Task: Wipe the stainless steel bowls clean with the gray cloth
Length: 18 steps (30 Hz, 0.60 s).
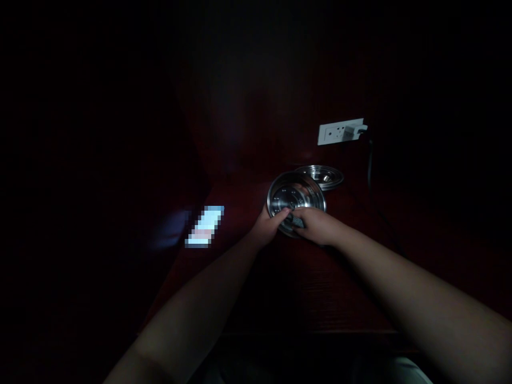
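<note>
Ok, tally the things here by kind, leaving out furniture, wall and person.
Metal bowl, held: 1
Metal dish behind it: at least 1, possibly stacked
Lit rectangle, pixelated: 1
Socket panel: 1
Plug: 1
Cord: 1
Total: at least 6

Over the counter (pixel 276 288) there, a shiny round steel bowl (pixel 295 196) is tilted, its hollow side showing small spaced marks, held at its lower part by the left hand (pixel 267 226) and right hand (pixel 320 224).
</note>
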### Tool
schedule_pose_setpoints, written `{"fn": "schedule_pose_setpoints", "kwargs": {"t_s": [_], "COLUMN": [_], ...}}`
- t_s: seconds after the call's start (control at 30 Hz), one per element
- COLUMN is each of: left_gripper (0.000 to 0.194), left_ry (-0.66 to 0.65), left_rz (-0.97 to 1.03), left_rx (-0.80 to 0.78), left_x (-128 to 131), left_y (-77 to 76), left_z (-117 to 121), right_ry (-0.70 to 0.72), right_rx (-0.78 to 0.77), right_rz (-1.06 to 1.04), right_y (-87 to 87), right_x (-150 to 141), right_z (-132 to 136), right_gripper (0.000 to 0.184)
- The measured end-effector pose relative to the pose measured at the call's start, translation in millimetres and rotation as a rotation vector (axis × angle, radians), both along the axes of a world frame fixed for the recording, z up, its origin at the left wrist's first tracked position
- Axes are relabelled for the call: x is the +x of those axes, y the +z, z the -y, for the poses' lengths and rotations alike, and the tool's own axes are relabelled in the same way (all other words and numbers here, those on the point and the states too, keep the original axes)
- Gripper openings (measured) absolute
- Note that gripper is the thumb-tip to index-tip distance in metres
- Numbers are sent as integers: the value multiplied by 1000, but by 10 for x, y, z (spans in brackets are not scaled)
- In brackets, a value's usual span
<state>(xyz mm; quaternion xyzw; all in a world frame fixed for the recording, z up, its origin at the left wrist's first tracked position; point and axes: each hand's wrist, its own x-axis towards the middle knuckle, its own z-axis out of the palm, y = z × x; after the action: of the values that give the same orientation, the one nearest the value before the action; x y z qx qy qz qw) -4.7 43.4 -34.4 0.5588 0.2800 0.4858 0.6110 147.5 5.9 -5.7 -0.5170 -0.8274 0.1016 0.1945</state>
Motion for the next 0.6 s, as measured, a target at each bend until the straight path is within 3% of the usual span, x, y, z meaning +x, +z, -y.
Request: {"fn": "schedule_pose_setpoints", "kwargs": {"t_s": [0.17, 0.3, 0.6], "left_gripper": [46, 50, 51], "left_ry": [-1, 29, 28], "left_rz": [20, 33, 24], "left_rx": [-20, -5, -34], "left_x": [14, 12, 6], "left_y": [14, 26, 40], "left_z": [4, 12, 23], "right_ry": [-103, -160, -22], "right_rx": [40, 50, 29], "right_rz": [113, 148, 69], "right_y": [-10, -19, -21], "right_x": [33, 48, 27], "right_z": [-21, -40, -16], "right_gripper": [44, 48, 40]}}
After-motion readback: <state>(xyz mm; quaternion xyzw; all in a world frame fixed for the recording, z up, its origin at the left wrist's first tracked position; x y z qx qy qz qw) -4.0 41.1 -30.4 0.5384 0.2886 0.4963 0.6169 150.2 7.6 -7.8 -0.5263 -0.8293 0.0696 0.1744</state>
